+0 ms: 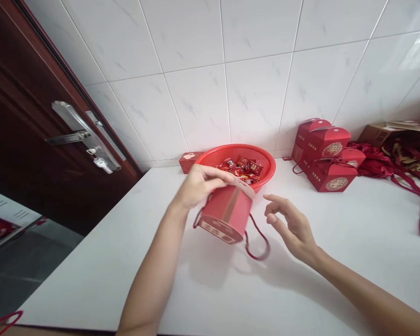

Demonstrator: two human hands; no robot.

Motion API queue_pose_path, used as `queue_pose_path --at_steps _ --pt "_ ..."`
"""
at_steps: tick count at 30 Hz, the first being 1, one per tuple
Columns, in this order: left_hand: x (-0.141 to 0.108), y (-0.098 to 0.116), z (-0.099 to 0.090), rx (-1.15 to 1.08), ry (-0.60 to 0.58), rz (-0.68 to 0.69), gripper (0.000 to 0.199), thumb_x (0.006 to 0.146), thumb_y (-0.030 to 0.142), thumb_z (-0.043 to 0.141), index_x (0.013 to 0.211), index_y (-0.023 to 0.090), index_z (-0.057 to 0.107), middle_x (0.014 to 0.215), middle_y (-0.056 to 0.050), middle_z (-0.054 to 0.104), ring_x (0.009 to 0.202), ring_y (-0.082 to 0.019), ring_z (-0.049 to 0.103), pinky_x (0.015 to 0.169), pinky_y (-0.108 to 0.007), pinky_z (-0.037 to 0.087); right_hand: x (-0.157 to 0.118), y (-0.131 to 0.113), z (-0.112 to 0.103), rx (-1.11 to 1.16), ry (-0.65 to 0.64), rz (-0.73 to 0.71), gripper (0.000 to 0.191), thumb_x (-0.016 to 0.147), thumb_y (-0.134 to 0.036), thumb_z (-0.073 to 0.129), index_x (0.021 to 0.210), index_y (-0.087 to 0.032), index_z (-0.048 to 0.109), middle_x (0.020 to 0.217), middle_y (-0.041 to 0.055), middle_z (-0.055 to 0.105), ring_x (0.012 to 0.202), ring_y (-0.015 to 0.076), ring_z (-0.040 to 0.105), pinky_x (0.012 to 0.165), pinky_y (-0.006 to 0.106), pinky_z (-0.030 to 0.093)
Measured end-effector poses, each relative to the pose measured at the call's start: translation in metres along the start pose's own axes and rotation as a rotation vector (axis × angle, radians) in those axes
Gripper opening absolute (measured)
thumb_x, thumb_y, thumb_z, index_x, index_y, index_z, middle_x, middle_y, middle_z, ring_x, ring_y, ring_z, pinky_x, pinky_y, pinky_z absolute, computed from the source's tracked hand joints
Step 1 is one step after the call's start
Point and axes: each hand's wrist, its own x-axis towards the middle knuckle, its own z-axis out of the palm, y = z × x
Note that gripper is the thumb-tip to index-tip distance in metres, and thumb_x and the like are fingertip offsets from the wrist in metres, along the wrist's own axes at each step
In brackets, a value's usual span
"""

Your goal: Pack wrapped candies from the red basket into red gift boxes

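Note:
My left hand (pixel 206 184) grips a red paper gift box (pixel 226 210) by its top edge, thumb and fingers closed on it. The box is tilted above the white table, with its bottom end towards me. Dark red cord handles (pixel 262 254) hang loose on both sides of it. To the right of the box, my right hand (pixel 290 226) is in the air with its fingers apart and bent, touching nothing. Just behind the box stands a red plastic basket (pixel 269 163) with wrapped candies (pixel 245 168) in it; the box and left hand hide its front.
Several red gift boxes (pixel 332 184) are stacked at the right by the tiled wall. Dark red ribbons (pixel 376 161) and a cardboard box (pixel 374 133) lie beyond them. A small red box (pixel 188 163) sits left of the basket. A wooden door (pixel 38 93) is on the left.

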Motion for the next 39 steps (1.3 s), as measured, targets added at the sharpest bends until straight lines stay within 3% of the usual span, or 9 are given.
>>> queue_pose_path --at_steps 3,7,14,17,21,28,31,34,39 --pt "0.000 -0.011 0.037 -0.045 -0.136 0.000 0.015 0.075 0.016 0.064 0.069 0.018 0.077 0.088 -0.006 0.079 0.089 -0.022 0.073 0.087 -0.035 0.057 0.004 -0.005 -0.009 -0.076 0.006 -0.147 0.034 0.097 -0.018 0.052 0.129 -0.027 0.055 0.069 -0.0040 0.051 0.060 0.0129 0.051 0.060 0.027 0.048" --pt "0.002 -0.030 0.060 0.059 -0.093 -0.048 0.022 0.077 0.010 0.056 0.071 0.018 0.076 0.088 -0.005 0.078 0.091 -0.020 0.072 0.089 -0.034 0.056 0.004 -0.004 -0.013 -0.326 0.003 -0.297 0.033 0.095 -0.017 0.054 0.127 -0.024 0.059 0.062 -0.0047 0.051 0.054 0.0124 0.047 0.058 0.028 0.041" --pt "-0.004 -0.033 0.063 0.314 -0.156 -0.102 0.022 0.080 0.024 0.066 0.099 0.021 0.076 0.119 -0.006 0.072 0.114 -0.025 0.064 0.102 -0.037 0.049 0.002 0.001 -0.008 -0.448 -0.399 -0.058 0.032 0.104 -0.037 0.038 0.109 -0.019 0.065 0.065 0.0009 0.065 0.053 0.0133 0.052 0.067 0.032 0.037" --pt "-0.007 -0.030 0.063 0.399 -0.163 -0.089 0.029 0.081 0.040 0.069 0.104 0.023 0.074 0.121 -0.006 0.070 0.115 -0.026 0.062 0.102 -0.038 0.047 0.002 -0.001 -0.008 -0.417 -0.424 -0.036 0.032 0.104 -0.042 0.038 0.096 -0.020 0.060 0.059 -0.0023 0.060 0.049 0.0128 0.048 0.069 0.032 0.038" --pt "-0.009 -0.027 0.062 0.437 -0.165 -0.095 0.032 0.088 0.050 0.060 0.096 0.022 0.072 0.117 -0.006 0.071 0.111 -0.026 0.063 0.100 -0.037 0.047 0.002 -0.005 -0.008 -0.277 -0.334 -0.001 0.021 0.101 -0.043 0.045 0.105 -0.022 0.048 0.065 -0.0039 0.062 0.053 0.0136 0.054 0.071 0.032 0.043" --pt "-0.006 -0.019 0.030 0.507 -0.381 -0.193 0.043 0.078 0.022 0.067 0.121 0.021 0.067 0.124 -0.006 0.068 0.111 -0.028 0.064 0.094 -0.036 0.051 0.007 -0.003 -0.018 0.015 -0.251 0.200 0.015 0.089 -0.030 0.054 0.098 -0.024 0.043 0.068 -0.0051 0.057 0.062 0.0147 0.056 0.066 0.030 0.046" --pt "-0.005 -0.009 0.003 0.393 -0.538 -0.285 0.053 0.077 0.025 0.070 0.129 0.024 0.065 0.116 -0.005 0.072 0.103 -0.027 0.069 0.088 -0.035 0.053 0.012 0.004 -0.023 0.131 -0.291 0.302 0.014 0.081 -0.024 0.054 0.093 -0.023 0.045 0.067 -0.0053 0.052 0.062 0.0133 0.051 0.064 0.030 0.047" --pt "-0.004 -0.005 -0.022 0.232 -0.668 -0.374 0.065 0.073 0.027 0.077 0.136 0.028 0.060 0.129 -0.006 0.068 0.115 -0.029 0.065 0.090 -0.034 0.053 0.015 0.014 -0.025 0.288 -0.325 0.464 0.017 0.077 -0.024 0.055 0.093 -0.022 0.048 0.068 -0.0042 0.053 0.061 0.0129 0.051 0.061 0.029 0.049" --pt "-0.001 -0.023 -0.044 0.192 -0.784 -0.430 0.089 0.066 0.028 0.084 0.146 0.030 0.046 0.136 -0.008 0.064 0.125 -0.030 0.059 0.094 -0.036 0.051 0.016 0.023 -0.023 0.441 -0.357 0.603 0.020 0.078 -0.026 0.056 0.096 -0.023 0.048 0.066 -0.0062 0.050 0.056 0.0121 0.052 0.060 0.031 0.053"
